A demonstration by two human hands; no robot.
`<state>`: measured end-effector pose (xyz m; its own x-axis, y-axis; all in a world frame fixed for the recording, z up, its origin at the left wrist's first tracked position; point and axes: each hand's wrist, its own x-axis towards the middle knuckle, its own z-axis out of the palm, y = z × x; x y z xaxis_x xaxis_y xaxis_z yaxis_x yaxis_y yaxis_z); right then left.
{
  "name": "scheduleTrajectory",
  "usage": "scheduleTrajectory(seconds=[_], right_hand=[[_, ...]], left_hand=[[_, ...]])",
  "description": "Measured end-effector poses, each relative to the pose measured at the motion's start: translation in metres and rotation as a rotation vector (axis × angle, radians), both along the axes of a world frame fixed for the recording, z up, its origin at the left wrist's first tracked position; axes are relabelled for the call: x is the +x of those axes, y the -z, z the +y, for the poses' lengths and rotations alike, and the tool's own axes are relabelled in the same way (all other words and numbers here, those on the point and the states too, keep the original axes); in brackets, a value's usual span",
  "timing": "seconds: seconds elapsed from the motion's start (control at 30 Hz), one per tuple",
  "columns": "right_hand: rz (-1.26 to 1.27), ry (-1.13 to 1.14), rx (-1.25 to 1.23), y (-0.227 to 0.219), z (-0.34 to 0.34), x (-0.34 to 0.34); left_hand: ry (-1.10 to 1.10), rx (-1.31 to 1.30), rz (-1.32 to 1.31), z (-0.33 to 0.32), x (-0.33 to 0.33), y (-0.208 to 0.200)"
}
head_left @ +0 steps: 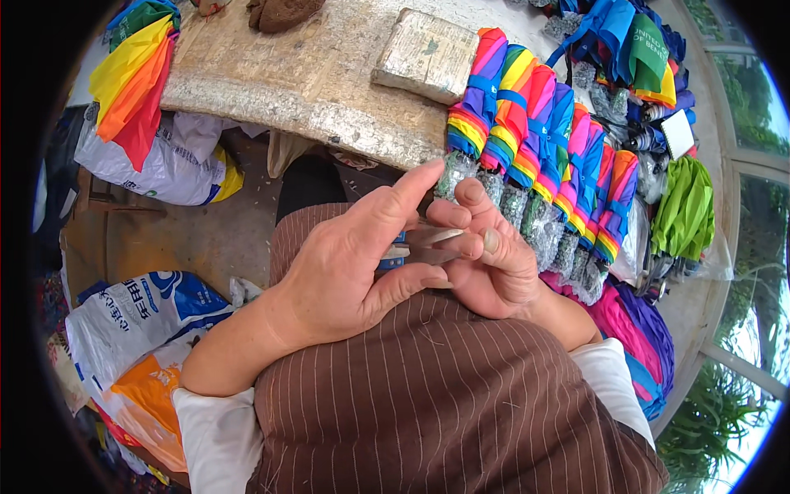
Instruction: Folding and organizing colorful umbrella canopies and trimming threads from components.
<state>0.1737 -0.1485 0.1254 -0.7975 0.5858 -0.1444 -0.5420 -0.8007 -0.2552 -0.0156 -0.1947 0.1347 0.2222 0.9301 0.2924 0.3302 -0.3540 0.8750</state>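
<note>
In front of my lap, my left hand (350, 247) curls around small thread snips (397, 253) with a blue handle and bare metal blades pointing toward my right hand. Its thumb and forefinger extend along either side of them. My right hand (491, 263) faces it, the thumb pressed to a bent fingertip beside the blade tips. Whether anything is pinched there is too small to make out. Just beyond my right hand, a row of folded rainbow-striped umbrellas (539, 119) lies along the table edge, their lower ends in clear plastic wrap.
A worn wooden table (271, 62) curves ahead, bearing a tape-covered block (428, 53). Bright folded umbrella cloth (136, 78) overhangs its left end. Plastic bags (136, 317) lie at lower left. On the right are a green umbrella (685, 207), pink and purple cloth (629, 333), and windows.
</note>
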Motion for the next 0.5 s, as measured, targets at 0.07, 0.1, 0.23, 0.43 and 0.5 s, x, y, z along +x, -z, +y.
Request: scheduleTrajectory(seconds=[0.07, 0.1, 0.23, 0.43, 0.5], right_hand=[[0.029, -0.018, -0.016, -0.0012, -0.0012, 0.0001], [-0.024, -0.018, -0.074, -0.0042, -0.0014, -0.0010], [-0.063, -0.051, -0.154, -0.0041, -0.0018, -0.0013], [-0.113, -0.062, -0.029, -0.0055, -0.0046, -0.0008], [-0.078, -0.052, -0.025, -0.0041, -0.0048, 0.0000]], left_hand=[[-0.017, 0.020, -0.005, -0.0008, 0.0020, -0.0025], [-0.035, 0.040, -0.011, -0.0010, 0.0027, -0.0034], [-0.008, 0.138, -0.042, 0.0042, 0.0042, -0.0008], [0.003, 0.216, -0.074, 0.0085, 0.0096, -0.0003], [0.027, 0.178, -0.071, 0.0083, 0.0087, -0.0023]])
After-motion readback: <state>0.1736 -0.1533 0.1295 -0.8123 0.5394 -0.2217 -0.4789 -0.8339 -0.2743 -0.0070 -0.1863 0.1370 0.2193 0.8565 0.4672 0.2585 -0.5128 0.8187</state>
